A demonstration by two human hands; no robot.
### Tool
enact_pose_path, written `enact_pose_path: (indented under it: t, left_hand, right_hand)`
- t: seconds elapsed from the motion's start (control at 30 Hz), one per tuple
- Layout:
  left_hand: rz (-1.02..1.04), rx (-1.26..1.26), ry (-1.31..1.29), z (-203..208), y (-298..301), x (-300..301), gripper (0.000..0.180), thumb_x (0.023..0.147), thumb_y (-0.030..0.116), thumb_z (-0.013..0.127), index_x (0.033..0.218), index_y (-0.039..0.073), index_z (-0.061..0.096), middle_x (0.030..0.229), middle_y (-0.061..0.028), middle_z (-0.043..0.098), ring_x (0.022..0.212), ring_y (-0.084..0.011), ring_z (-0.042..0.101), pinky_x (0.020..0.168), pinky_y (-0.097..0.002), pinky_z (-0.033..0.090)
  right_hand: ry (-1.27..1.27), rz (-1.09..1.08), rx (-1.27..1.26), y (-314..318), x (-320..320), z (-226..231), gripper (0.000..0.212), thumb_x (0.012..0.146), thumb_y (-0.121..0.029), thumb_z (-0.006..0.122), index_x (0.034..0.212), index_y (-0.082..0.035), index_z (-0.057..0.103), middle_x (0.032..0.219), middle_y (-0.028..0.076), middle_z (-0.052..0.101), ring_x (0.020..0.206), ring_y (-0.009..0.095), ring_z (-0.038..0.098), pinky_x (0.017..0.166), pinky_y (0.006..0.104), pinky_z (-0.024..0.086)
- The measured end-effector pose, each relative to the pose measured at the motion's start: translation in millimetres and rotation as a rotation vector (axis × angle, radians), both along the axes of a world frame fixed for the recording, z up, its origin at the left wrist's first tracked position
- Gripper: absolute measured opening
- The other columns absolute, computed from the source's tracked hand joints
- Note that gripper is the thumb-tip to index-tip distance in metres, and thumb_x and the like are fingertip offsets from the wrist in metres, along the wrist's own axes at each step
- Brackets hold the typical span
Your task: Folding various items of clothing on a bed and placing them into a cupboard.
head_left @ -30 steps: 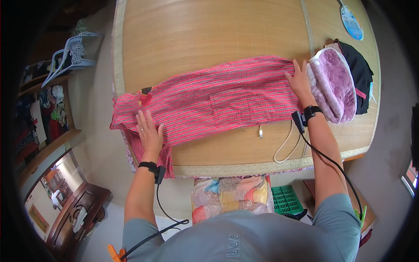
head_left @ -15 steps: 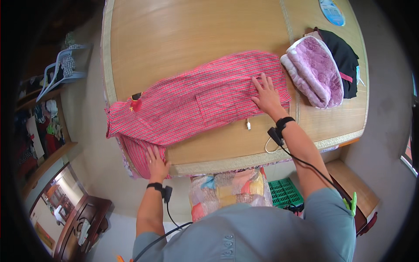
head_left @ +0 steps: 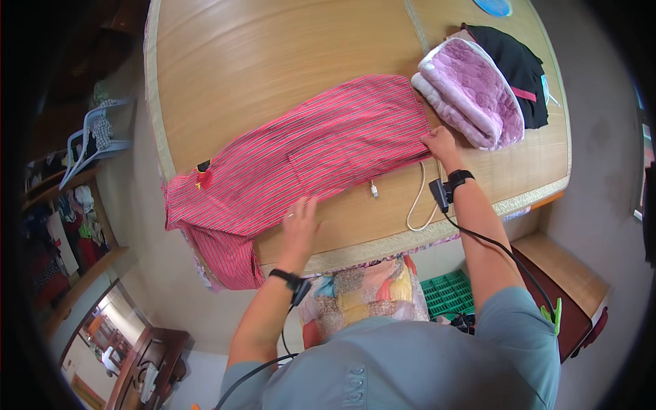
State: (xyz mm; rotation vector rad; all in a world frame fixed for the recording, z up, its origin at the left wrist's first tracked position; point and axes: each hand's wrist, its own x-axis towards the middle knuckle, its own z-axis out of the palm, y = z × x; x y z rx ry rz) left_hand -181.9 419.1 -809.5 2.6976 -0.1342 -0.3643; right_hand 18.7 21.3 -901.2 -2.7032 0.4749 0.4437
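The right hand (head_left: pixel 443 145) pinches a corner of the red checked garment (head_left: pixel 342 133), which spreads leftward from those fingers; the left hand (head_left: pixel 298 231) is loose, fingers by its near edge. The cloth looks light and floppy, probably best held by corners.

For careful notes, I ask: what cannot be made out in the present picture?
In the head view:
Right hand: undersides of its fingers, hidden by the hand.
White cable: whether it joins the plug, hidden under the red plaid garment.
Black garment: part covered by the purple blanket.
Blue oval object: cut off by upper edge.
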Motion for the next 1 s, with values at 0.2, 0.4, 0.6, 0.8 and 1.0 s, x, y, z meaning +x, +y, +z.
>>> enact_pose_path:
  t: [0.2, 0.4, 0.6, 0.8, 1.0]
  left_hand:
    - [-0.006, -0.138, -0.007, 26.0, -88.3, 70.4, 0.067, 0.075, 0.025, 0.075, 0.134, 0.010, 0.046, 0.135, -0.0156, 0.046, 0.121, -0.0338, 0.046, 0.097, -0.0463, 0.040]
    - [-0.015, -0.346, -0.171, 36.4, -135.6, 148.5, 0.070, 0.076, 0.014, 0.074, 0.137, 0.007, 0.041, 0.136, -0.0189, 0.044, 0.121, -0.0377, 0.047, 0.096, -0.0448, 0.043]
    - [0.253, -0.654, 0.101, 30.5, -146.3, 186.8, 0.030, 0.084, 0.001, 0.060, 0.114, -0.001, 0.061, 0.099, -0.0176, 0.064, 0.090, -0.0286, 0.065, 0.080, -0.0344, 0.051]
    - [0.219, -0.746, 0.145, 12.1, -131.3, 177.9, 0.014, 0.089, 0.005, 0.060, 0.099, -0.004, 0.064, 0.078, -0.0094, 0.062, 0.072, -0.0143, 0.059, 0.069, -0.0298, 0.048]
    - [0.457, -0.802, 0.110, 18.6, -113.7, 182.5, 0.020, 0.090, 0.009, 0.062, 0.072, 0.001, 0.056, 0.063, 0.0024, 0.051, 0.059, -0.0052, 0.048, 0.055, -0.0228, 0.041]
  right_hand:
    - [-0.273, -0.282, 0.515, 71.5, -9.0, 67.9, 0.027, 0.073, -0.008, 0.074, 0.094, 0.000, 0.058, 0.081, 0.010, 0.065, 0.076, 0.023, 0.065, 0.069, 0.0313, 0.051]
    - [-0.489, -0.064, 0.697, 138.5, -4.2, 131.3, 0.034, 0.081, -0.007, 0.065, 0.114, -0.010, 0.059, 0.082, 0.012, 0.065, 0.073, 0.022, 0.065, 0.067, 0.0351, 0.052]
    - [-0.409, -0.104, 0.876, 137.0, -20.9, 127.4, 0.034, 0.083, -0.010, 0.066, 0.116, -0.007, 0.059, 0.082, 0.011, 0.066, 0.072, 0.021, 0.064, 0.066, 0.0331, 0.052]
    - [-0.304, -0.213, 1.017, 103.2, -34.3, 110.3, 0.041, 0.082, -0.016, 0.069, 0.120, -0.004, 0.056, 0.082, 0.011, 0.066, 0.071, 0.023, 0.064, 0.065, 0.0348, 0.051]
    - [-0.014, -0.148, 0.662, 55.7, -32.0, 71.8, 0.047, 0.079, -0.024, 0.073, 0.118, -0.004, 0.055, 0.079, 0.012, 0.065, 0.073, 0.027, 0.064, 0.069, 0.0389, 0.050]
